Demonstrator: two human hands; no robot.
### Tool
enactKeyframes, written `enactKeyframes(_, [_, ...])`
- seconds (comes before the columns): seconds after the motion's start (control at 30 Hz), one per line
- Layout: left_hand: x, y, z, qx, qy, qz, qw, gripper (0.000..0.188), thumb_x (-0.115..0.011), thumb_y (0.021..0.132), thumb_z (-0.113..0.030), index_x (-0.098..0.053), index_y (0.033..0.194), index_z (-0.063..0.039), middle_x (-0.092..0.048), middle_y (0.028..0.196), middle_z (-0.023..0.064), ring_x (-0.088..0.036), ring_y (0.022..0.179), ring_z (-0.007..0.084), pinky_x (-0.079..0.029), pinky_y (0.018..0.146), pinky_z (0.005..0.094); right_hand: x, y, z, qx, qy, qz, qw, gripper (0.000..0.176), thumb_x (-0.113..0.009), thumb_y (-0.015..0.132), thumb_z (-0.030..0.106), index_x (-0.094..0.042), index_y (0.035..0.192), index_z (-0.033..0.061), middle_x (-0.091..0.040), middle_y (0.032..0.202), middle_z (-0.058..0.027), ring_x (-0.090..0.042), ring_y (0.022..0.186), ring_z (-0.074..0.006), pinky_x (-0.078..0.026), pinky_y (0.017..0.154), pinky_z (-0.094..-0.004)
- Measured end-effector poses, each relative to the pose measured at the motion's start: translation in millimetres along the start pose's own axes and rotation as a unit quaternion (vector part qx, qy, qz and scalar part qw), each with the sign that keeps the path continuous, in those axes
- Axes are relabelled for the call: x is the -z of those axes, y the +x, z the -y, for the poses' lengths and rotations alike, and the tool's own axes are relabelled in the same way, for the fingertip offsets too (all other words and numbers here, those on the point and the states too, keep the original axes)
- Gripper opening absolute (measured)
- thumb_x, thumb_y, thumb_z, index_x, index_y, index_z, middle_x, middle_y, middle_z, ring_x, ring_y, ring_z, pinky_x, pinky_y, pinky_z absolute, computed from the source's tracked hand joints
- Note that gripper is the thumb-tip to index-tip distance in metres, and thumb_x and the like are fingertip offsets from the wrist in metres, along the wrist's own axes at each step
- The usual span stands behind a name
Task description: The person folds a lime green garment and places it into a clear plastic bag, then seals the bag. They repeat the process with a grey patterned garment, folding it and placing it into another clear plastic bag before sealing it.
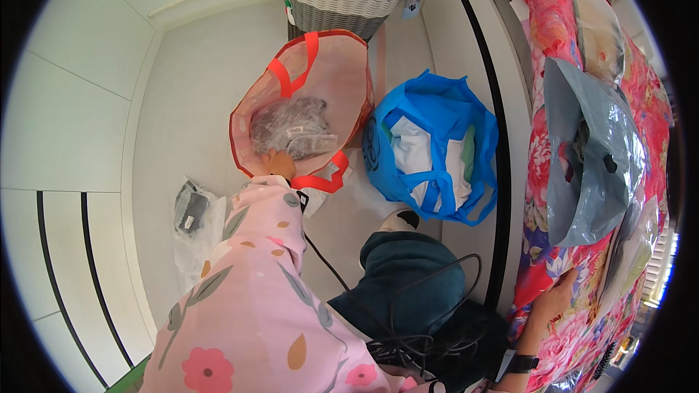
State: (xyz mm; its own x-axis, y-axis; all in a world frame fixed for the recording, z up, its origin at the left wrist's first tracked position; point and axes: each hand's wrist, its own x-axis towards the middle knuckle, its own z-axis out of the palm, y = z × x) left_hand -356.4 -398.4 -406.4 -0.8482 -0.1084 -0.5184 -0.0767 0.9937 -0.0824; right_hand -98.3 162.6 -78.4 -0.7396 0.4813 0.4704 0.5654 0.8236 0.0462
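Observation:
My left hand [279, 164], below a pink flower-print sleeve, reaches over the near rim of a large red-edged tote bag [338, 71]. It is at the edge of a clear plastic-wrapped dark bundle [297, 120] inside; my fingertips are partly hidden, so a grip on the plastic is unclear. The tote's red strap [327, 177] loops beside my wrist. My right hand [557, 295], with a dark band on the wrist, rests on a floral bedspread [538, 158] and holds nothing that I can see.
A blue bag [404, 166] of folded cloth stands beside the tote. Behind is a wicker basket [349, 5]. A clear-wrapped dark item [191, 210] lies on the floor at left. A grey plastic bag [592, 185] is on the bed. A black cable [327, 262] hangs before my knee.

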Motion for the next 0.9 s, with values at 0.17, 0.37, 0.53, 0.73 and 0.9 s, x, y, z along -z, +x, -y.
enactKeyframes(0.17, [-7.7,-1.0,15.9,0.031,-0.027,-0.098,0.994,0.031,-0.053,0.086,-0.022,-0.062,0.111,-0.007,-0.057,0.123,0.0110,-0.061,0.101,0.0315,-0.047,0.081,0.0528,-0.2,-0.6,-0.1,-0.007,-0.004,0.010,1.000,0.019,-0.050,0.090,0.019,-0.050,0.107,0.0099,-0.064,0.084,-0.0210,-0.061,0.075,-0.0448,-0.045,0.059,-0.0488])
enactKeyframes(0.37, [6.7,-24.9,25.3,0.073,0.174,-0.098,0.977,0.030,-0.050,0.089,-0.021,-0.060,0.116,-0.010,-0.057,0.121,0.0132,-0.060,0.102,0.0301,-0.050,0.077,0.0527,-1.1,-0.2,0.6,-0.001,-0.001,-0.005,1.000,0.020,-0.050,0.090,0.019,-0.050,0.107,0.0107,-0.064,0.082,-0.0196,-0.061,0.073,-0.0437,-0.044,0.057,-0.0491])
enactKeyframes(0.53, [31.9,-34.3,36.0,0.041,0.042,-0.153,0.986,0.022,-0.050,0.088,-0.017,-0.062,0.106,-0.011,-0.067,0.098,0.0096,-0.063,0.093,0.0299,-0.046,0.083,0.0476,-0.3,-1.1,2.8,-0.020,-0.003,0.017,1.000,0.020,-0.049,0.091,0.018,-0.050,0.109,0.0104,-0.066,0.087,-0.0196,-0.063,0.078,-0.0432,-0.046,0.060,-0.0496])
enactKeyframes(0.73, [110.8,-51.3,38.8,-0.058,-0.051,-0.342,0.936,0.009,-0.049,0.085,-0.011,-0.058,0.088,-0.011,-0.065,0.095,0.0098,-0.060,0.091,0.0309,-0.039,0.075,0.0463,0.0,-0.5,3.2,-0.018,-0.006,0.022,1.000,0.020,-0.049,0.090,0.015,-0.049,0.110,0.0106,-0.066,0.089,-0.0194,-0.062,0.080,-0.0435,-0.046,0.062,-0.0502])
enactKeyframes(0.9, [201.8,-71.1,30.5,-0.108,-0.123,-0.498,0.851,0.012,-0.049,0.090,-0.016,-0.059,0.089,-0.011,-0.065,0.083,0.0098,-0.061,0.084,0.0313,-0.039,0.073,0.0455,2.2,0.5,7.2,-0.032,-0.024,0.037,0.999,0.016,-0.049,0.091,0.015,-0.048,0.106,0.0100,-0.065,0.085,-0.0196,-0.062,0.078,-0.0427,-0.045,0.062,-0.0499])
